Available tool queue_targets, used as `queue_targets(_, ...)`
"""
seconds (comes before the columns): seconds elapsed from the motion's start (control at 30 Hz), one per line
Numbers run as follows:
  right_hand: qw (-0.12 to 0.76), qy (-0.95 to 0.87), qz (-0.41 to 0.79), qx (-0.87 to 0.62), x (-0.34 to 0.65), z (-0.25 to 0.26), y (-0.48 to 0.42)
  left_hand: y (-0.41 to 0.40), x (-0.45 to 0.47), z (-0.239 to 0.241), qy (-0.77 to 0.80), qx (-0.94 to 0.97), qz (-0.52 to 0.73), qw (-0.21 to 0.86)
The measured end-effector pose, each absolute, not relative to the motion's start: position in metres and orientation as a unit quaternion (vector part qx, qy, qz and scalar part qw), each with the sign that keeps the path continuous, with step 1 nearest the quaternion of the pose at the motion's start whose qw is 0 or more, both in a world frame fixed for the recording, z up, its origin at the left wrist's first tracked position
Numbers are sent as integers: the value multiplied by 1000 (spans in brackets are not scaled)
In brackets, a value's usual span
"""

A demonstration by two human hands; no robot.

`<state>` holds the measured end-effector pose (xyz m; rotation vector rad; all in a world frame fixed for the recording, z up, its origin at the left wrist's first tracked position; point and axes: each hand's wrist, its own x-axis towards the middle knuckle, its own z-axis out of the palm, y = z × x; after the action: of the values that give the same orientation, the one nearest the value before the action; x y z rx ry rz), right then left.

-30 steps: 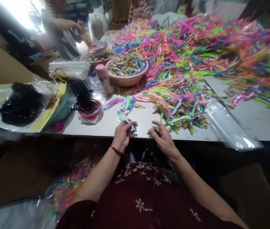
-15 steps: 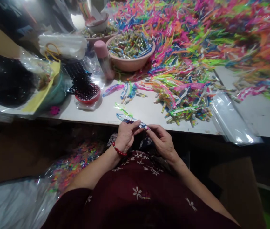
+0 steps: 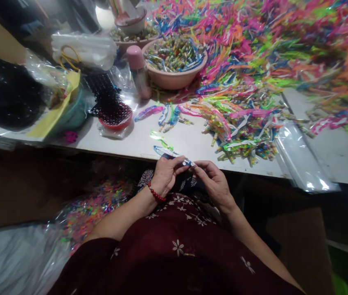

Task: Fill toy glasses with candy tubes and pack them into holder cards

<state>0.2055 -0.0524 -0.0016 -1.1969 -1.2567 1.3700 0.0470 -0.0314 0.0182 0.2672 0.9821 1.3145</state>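
Note:
Just off the table's front edge, my left hand (image 3: 168, 174) pinches a blue-and-white dotted strip (image 3: 186, 162) between thumb and fingers. A loop of the strip sticks out past the hand over the table. My right hand (image 3: 212, 180) has its thumb and fingertips closed on the strip's other end, where a bit of pink shows. Both hands meet at the strip; what lies under the right fingertips is hidden. A red bead bracelet (image 3: 156, 192) circles my left wrist. Close by on the white table lies a bright green strip (image 3: 161, 141).
Right of the hands is a pile of colourful strips with small tubes (image 3: 247, 139), beside clear plastic sleeves (image 3: 306, 159). Behind stand a pink bowl (image 3: 177, 80) and a pink-capped bottle (image 3: 140, 76). At left are a red dish (image 3: 120, 122) and a black bag (image 3: 11, 98).
The view has shifted slightly, so the table things sit a little further right. Both hands keep hold of the strip, with only slight finger movement.

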Motion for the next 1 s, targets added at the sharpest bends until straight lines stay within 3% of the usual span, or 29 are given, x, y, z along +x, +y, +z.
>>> queue_targets(0.57, 443, -425, 654, -442, 206, -1, -50, -29, 46, 19, 457, 74, 529, 711)
queue_targets(0.83, 473, -511, 536, -478, 210, 3, -59, -33, 49, 21, 450, 93, 539, 706)
queue_targets(1.0, 444, -467, 593, -482, 213, 1, -58, -34, 49, 21, 451, 142, 541, 695)
